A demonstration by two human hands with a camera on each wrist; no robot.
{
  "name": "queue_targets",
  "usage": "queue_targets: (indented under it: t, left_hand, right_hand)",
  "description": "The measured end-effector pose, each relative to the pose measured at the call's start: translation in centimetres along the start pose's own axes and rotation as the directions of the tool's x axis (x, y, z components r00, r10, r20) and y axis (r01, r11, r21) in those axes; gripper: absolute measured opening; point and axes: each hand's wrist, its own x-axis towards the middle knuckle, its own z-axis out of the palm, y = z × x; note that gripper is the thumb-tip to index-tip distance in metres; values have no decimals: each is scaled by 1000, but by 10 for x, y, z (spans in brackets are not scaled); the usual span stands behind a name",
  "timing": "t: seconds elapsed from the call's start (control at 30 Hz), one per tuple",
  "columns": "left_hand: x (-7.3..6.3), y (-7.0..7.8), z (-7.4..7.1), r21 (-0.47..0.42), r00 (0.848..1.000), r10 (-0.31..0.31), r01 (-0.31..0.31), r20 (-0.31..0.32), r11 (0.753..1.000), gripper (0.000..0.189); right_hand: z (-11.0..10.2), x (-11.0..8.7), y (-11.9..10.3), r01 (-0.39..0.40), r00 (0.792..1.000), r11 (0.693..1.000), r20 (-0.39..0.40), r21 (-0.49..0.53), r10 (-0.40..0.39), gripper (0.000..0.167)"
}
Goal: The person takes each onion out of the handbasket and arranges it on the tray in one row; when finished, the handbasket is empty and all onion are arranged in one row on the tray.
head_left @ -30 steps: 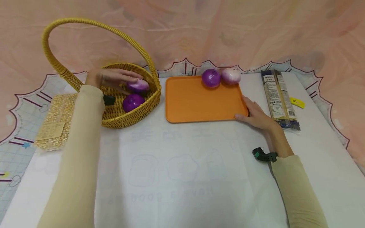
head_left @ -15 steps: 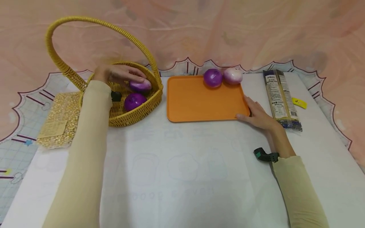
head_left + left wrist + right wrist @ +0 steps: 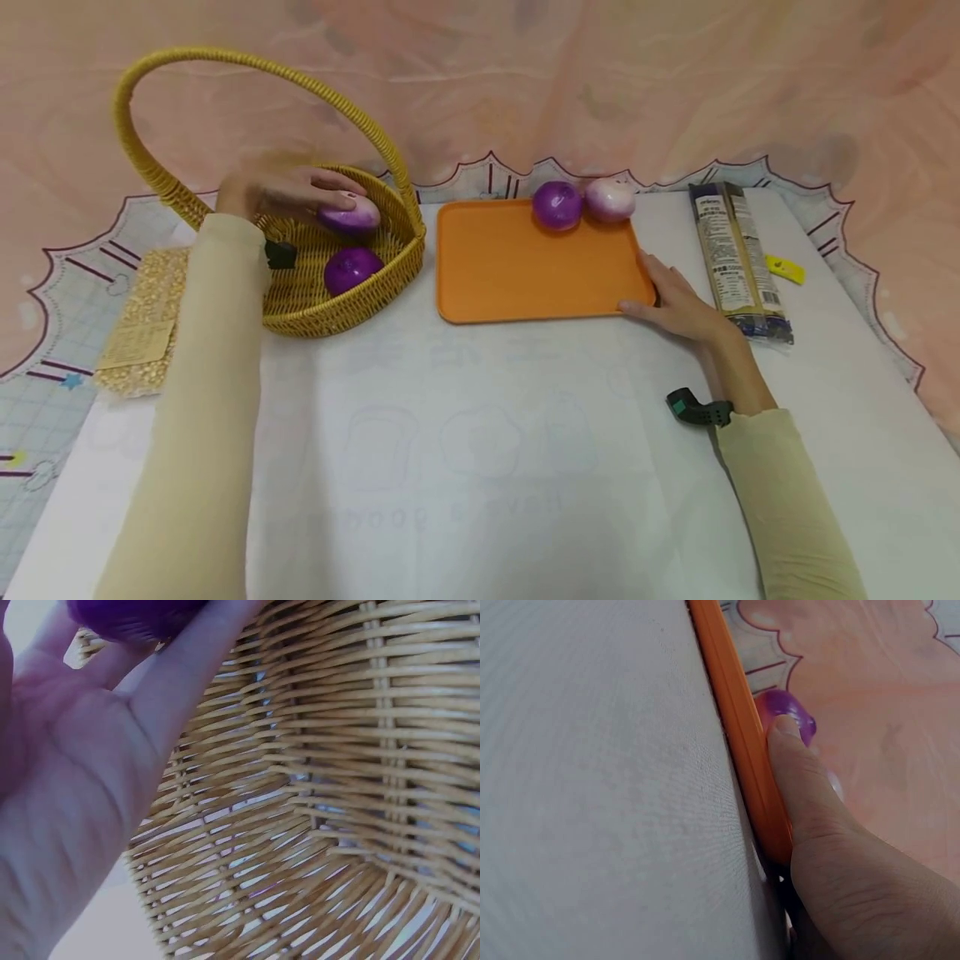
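Note:
In the head view, my left hand [image 3: 288, 190] reaches into the yellow wicker basket [image 3: 408, 260] and grips a purple-and-white onion [image 3: 352, 217], fingers over its top. The left wrist view shows the palm and this onion's dark purple side [image 3: 135, 616] against the fingers, beside the woven wall [image 3: 345, 697]. A second purple onion [image 3: 351, 272] lies in the basket, just in front of the held one. My right hand [image 3: 678, 307] holds the near right corner of the orange tray [image 3: 517, 271]. Its thumb [image 3: 799, 772] lies along the tray's edge in the right wrist view.
Two more onions, one purple [image 3: 557, 206] and one paler [image 3: 609, 200], sit at the tray's far right corner. A bag of corn kernels [image 3: 138, 333] lies left of the basket. On the right are a long noodle-like packet [image 3: 735, 258] and a yellow tag [image 3: 785, 269].
My left hand and the onion in it have shifted a little left and up within the basket, away from the second onion. The right hand stays at the tray corner.

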Motion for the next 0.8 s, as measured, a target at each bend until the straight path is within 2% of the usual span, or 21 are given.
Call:
queue_targets:
  t: [0.17,0.27,0.3,0.4,0.47,0.53,0.63,0.7,0.8]
  left_hand:
    - [-15,3,-6,47,997,1,2,-71,999,58]
    - [-18,5,-6,76,986,70,-60,-150,995,56]
    - [-18,6,-5,74,979,97,-84,-181,994,55]
    - [-17,8,-1,114,940,191,-165,-284,980,54]
    - [-17,9,2,125,918,227,-197,-325,972,54]
    - [-17,11,3,147,898,266,-227,-351,963,53]
    - [-18,15,6,140,880,315,-283,-355,949,52]
    - [-20,18,9,122,881,314,-290,-353,949,53]
    - [-26,24,15,118,903,271,-245,-334,962,56]
  right_hand:
    - [2,1,-3,-7,1000,1000,20,7,7,98]
    - [-1,-2,-3,-41,999,999,27,7,41,99]
    - [-3,-4,-2,-47,999,999,24,5,47,99]
    - [-7,-7,1,-46,999,999,17,0,46,99]
    - [-8,-7,3,-26,1000,1000,15,-9,26,98]
    - [-8,-7,3,-16,1000,1000,20,-7,16,97]
    - [-6,-7,3,-14,1000,1000,20,-5,15,97]
    - [-5,-7,2,-17,1000,1000,20,0,17,97]
    - [-2,-8,1,-11,1000,1000,20,7,11,97]
